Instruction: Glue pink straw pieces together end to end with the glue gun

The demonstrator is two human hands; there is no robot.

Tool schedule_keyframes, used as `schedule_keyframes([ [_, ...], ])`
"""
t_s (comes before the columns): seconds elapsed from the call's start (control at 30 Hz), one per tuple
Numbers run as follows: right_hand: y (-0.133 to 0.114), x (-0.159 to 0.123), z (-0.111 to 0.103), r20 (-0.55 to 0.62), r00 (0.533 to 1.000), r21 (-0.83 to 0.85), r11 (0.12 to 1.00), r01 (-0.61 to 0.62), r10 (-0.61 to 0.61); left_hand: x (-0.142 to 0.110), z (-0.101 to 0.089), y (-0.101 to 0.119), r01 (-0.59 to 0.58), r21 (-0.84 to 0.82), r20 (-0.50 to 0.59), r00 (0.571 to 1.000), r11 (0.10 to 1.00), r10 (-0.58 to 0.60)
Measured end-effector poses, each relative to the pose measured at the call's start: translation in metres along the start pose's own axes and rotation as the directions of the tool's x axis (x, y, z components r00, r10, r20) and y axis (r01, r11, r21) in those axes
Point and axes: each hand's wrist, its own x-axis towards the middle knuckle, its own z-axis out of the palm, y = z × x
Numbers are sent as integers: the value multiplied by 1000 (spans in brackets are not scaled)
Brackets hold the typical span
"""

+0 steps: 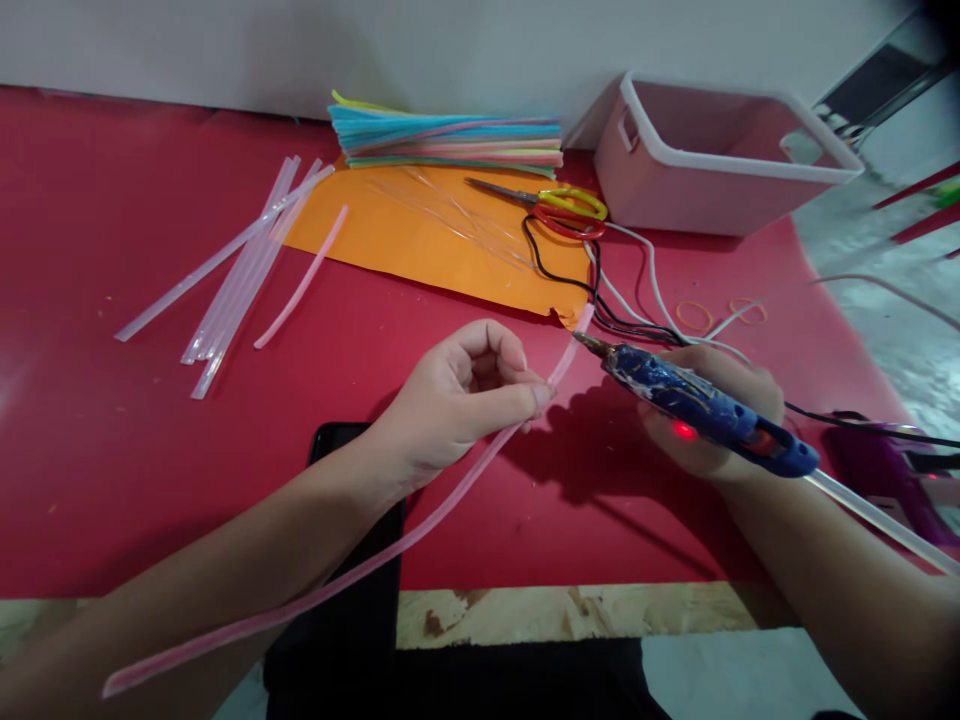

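Note:
Between the thumb and fingers of my left hand [480, 390] I pinch a long pink pipe cleaner [420, 530] close to its upper end. Its long tail hangs down across my left forearm. My right hand [720, 400] is wrapped around a blue hot glue gun [690, 400], smeared with dried glue and showing a red light. A clear glue stick [877, 515] sticks out of its rear. The nozzle [591, 344] is at the pipe cleaner's upper end; whether they touch I cannot tell.
Clear glue sticks [240, 275] and a short pink pipe cleaner [304, 275] lie left. Behind are an orange envelope [420, 250], colourful pipe cleaners [450, 140], scissors [555, 205] and a pink bin [697, 190]. Cables [637, 325] run right, near rubber bands [694, 316]. A black phone-like slab [360, 570] lies under my left arm.

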Motion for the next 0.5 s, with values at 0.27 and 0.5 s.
schedule_keyframes([
  [0.27,0,2,-1,6,1000,-11,1000,10,-10,-1,3,2,-1,55,-20,1000,999,2],
  [0.5,4,-1,1,-84,991,-39,993,-108,104,-1,6,2,-11,343,-102,994,939,48],
])
